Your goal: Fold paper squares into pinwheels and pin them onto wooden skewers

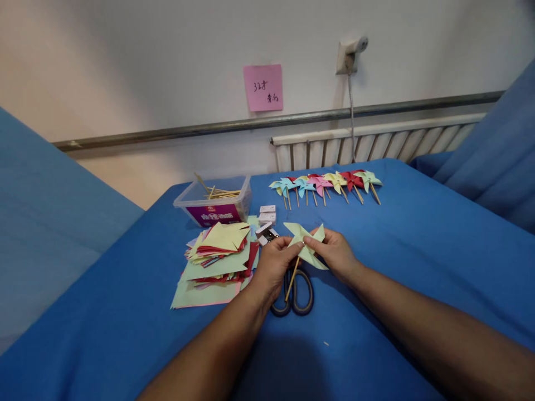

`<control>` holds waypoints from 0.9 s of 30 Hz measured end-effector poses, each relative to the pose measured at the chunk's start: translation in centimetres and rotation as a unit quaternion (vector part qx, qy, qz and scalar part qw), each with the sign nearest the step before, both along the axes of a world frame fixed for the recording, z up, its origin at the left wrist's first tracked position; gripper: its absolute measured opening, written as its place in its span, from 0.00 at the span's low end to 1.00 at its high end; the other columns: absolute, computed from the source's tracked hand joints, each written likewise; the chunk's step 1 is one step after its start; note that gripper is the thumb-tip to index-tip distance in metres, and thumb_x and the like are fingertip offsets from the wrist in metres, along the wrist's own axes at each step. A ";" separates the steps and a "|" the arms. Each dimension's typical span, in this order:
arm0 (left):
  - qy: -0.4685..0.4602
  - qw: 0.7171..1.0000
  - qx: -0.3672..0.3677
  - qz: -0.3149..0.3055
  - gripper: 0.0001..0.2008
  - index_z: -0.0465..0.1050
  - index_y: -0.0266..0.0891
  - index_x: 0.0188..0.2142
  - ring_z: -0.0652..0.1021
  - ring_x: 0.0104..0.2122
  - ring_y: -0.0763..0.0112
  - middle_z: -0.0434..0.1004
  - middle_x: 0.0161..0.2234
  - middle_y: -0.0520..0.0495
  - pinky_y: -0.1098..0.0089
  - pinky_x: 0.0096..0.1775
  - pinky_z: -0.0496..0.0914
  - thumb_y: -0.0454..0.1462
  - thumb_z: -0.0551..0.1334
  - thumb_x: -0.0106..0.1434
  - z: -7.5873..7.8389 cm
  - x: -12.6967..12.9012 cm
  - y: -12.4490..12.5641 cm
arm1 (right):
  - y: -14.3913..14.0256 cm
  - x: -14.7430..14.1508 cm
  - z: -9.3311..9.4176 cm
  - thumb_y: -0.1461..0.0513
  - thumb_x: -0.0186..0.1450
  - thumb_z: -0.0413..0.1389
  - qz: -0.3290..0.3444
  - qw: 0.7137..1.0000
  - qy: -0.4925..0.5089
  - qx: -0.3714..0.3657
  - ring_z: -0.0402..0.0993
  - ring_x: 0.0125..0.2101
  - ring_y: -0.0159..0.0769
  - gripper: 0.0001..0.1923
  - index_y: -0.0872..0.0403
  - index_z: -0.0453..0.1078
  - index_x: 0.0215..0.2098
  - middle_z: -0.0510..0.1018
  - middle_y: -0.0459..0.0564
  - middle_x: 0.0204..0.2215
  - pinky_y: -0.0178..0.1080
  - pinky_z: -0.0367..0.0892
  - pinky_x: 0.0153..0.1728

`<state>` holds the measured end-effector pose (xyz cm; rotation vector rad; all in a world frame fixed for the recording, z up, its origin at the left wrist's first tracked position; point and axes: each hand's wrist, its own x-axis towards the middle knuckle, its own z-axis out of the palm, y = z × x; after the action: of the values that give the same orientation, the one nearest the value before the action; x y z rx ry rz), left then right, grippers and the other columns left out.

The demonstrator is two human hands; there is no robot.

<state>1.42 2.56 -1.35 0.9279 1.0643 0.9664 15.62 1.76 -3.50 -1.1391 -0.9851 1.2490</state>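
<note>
While the blue cloth-covered table is carrying everything, the work itself is sitting at its middle, just in front of the person. To the left, a loose stack of pale green, yellow and red paper squares is lying beside a clear plastic tub of thin wooden sticks, and along the far edge a row of finished paper pinwheels in blue, pink, yellow, red and green is resting on its sticks. A pair of dark-handled scissors is lying on the cloth directly under the hands.

The left hand is pinching the pale green folded paper pinwheel at its left side, with a thin wooden stick hanging down below it; the right hand is closing finger and thumb on the pinwheel's centre. Both grips are narrow pinches on the paper.

To do this well, the right fingertips should be keeping the folded corners stacked squarely at the centre while the left is steadying the stick, seemingly behind the paper, though the join is hidden.
</note>
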 end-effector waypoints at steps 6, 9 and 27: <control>-0.020 1.000 -0.016 0.018 0.14 0.73 0.34 0.29 0.74 0.21 0.74 0.76 0.23 0.48 0.73 0.26 0.67 0.39 0.72 0.46 0.3 0.2 -0.1 | 0.2 0.2 -0.9 0.48 0.57 0.60 0.024 0.997 0.072 0.013 0.66 0.20 0.30 0.19 0.55 0.70 0.28 0.73 0.44 0.21 0.34 0.61 0.25; -0.039 0.998 -0.017 0.035 0.13 0.73 0.34 0.28 0.74 0.22 0.73 0.76 0.24 0.48 0.72 0.28 0.68 0.38 0.72 0.46 0.3 0.2 -0.1 | 0.2 0.2 -0.9 0.49 0.58 0.61 0.038 0.993 0.115 0.014 0.66 0.21 0.30 0.16 0.55 0.72 0.32 0.73 0.44 0.21 0.35 0.62 0.26; -0.152 0.987 -0.054 -0.009 0.10 0.74 0.34 0.34 0.75 0.25 0.75 0.76 0.28 0.49 0.73 0.30 0.70 0.34 0.70 0.51 0.5 -0.5 -0.1 | -0.1 -0.2 0.2 0.56 0.52 0.68 0.092 0.975 0.199 0.033 0.75 0.28 0.32 0.15 0.54 0.74 0.34 0.80 0.46 0.28 0.36 0.67 0.35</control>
<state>0.93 2.50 -0.90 0.6749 0.8394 0.9880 15.43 1.67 -3.34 -0.7174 -0.8319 1.5112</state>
